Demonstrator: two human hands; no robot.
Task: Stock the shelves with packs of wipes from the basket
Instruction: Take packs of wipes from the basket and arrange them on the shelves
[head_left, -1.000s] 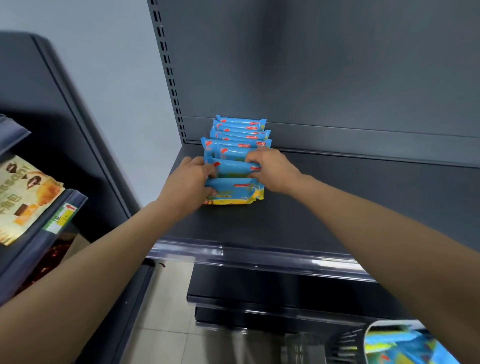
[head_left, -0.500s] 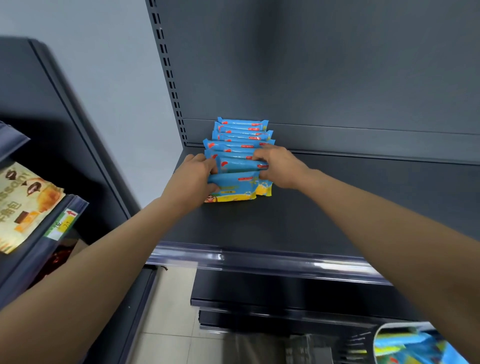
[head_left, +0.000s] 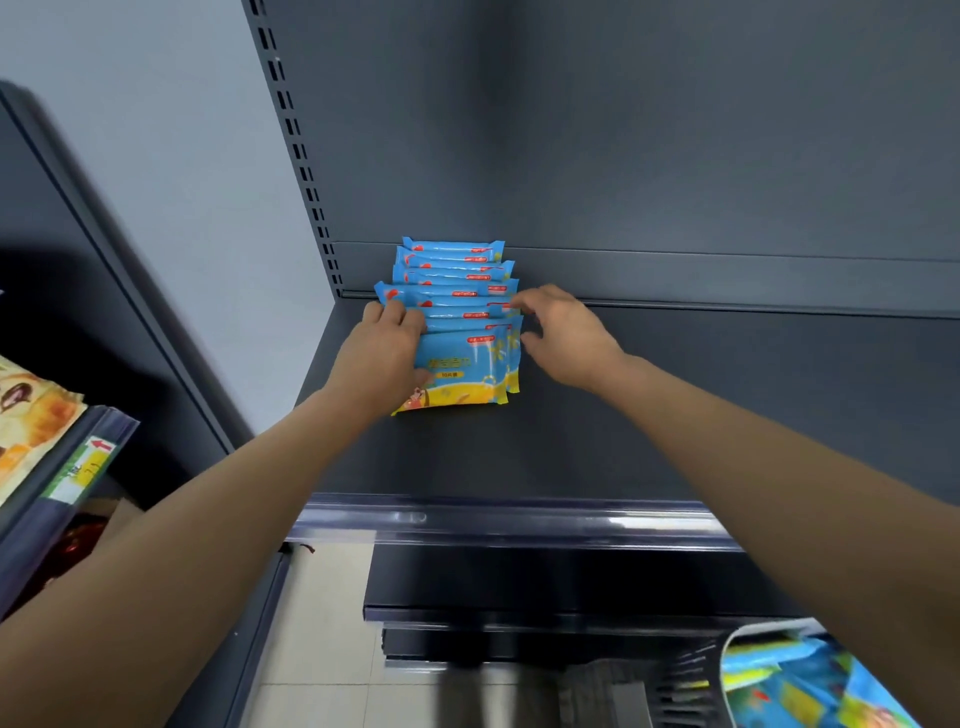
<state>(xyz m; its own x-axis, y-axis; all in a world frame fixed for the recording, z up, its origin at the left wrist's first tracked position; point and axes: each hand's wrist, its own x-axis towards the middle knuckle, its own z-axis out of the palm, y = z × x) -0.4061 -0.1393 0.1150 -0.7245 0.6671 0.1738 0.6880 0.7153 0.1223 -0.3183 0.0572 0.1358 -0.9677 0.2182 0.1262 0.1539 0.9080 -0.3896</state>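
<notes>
A row of blue and yellow packs of wipes (head_left: 462, 358) stands leaning at the back left of the dark grey shelf (head_left: 701, 405). My left hand (head_left: 382, 358) grips the left end of the front packs, thumb across the front pack's face and fingers behind. Beside the row's right edge my right hand (head_left: 563, 335) hovers with relaxed, loosely curled fingers, its fingertips at the packs' ends. The basket (head_left: 685, 691) shows at the bottom right, with more packs of wipes (head_left: 800, 680) inside it.
The shelf has a clear price rail (head_left: 519, 519) along its front edge and a perforated upright (head_left: 296, 150) at the back left. A neighbouring shelf unit on the left holds a snack bag (head_left: 36, 415). Lower shelves (head_left: 519, 608) and floor tiles lie below.
Both hands have pushed the front packs back against the row. My right hand has let go and drawn slightly to the right; my left hand stays on the packs.
</notes>
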